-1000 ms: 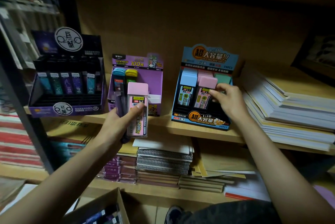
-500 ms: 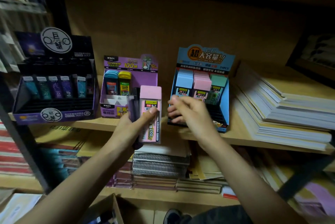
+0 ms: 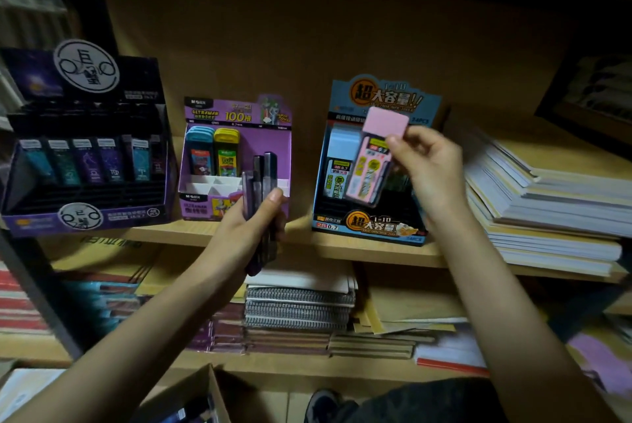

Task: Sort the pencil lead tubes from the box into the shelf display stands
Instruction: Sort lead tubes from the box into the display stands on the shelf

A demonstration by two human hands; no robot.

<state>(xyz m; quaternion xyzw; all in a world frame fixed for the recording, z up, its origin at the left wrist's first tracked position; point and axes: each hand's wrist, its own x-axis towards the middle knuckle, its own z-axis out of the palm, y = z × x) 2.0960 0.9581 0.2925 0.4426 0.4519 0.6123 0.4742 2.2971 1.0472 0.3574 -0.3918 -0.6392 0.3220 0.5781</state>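
Head camera first and only. The pink lead tube (image 3: 371, 162) hangs over the middle of the blue display stand (image 3: 369, 227). It is a little tilted, with its cap up by the stand's header card and its foot down among the slots, just right of a blue-capped tube (image 3: 342, 162) seated there. The right hand (image 3: 431, 166) pinches the tube high on its right edge, with the thumb (image 3: 395, 144) on the front face just under the cap and the other fingers curled behind. The body below hangs free of the hand.

It looks like a light, rigid plastic case with smooth, probably slippery sides. Its cap may pull loose, so the flat faces of the body are the safer hold.

Left of the stand, the left hand (image 3: 246, 227) closes around a bundle of dark purple tubes (image 3: 260, 183) held upright, with the thumb across their front. Well below and left of the stand is a corner of the cardboard box (image 3: 191, 395).
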